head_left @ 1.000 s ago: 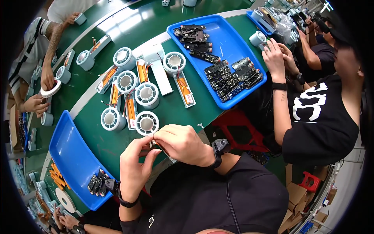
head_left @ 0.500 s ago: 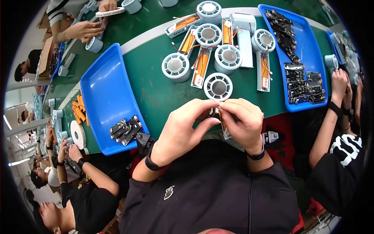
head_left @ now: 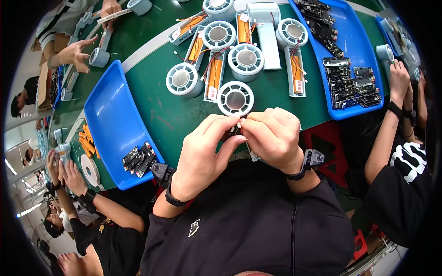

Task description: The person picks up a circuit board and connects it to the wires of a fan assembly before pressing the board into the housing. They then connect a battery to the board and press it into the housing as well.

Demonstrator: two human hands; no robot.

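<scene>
Close to my body, a light-blue handheld fan housing (head_left: 234,86) stands with its round grille facing up. Its handle (head_left: 252,153) runs toward me beneath my hands and is mostly covered. My left hand (head_left: 200,152) pinches a small black circuit board (head_left: 235,129) between thumb and forefinger, just below the grille. Against it, my right hand (head_left: 275,138) has its fingertips pressed together at a small white connector (head_left: 239,125). Fingers hide much of the board and any wires there.
More fan housings (head_left: 246,57) with orange batteries (head_left: 215,73) and thin wires stand beyond my hands. A blue tray (head_left: 108,101) at left holds several boards; another blue tray (head_left: 357,32) at right holds many. Co-workers sit on both sides.
The view has shifted, so the table's things sit further left in it. My hands stay together at the board below the grille. At far left, a co-worker's hand has opened.
</scene>
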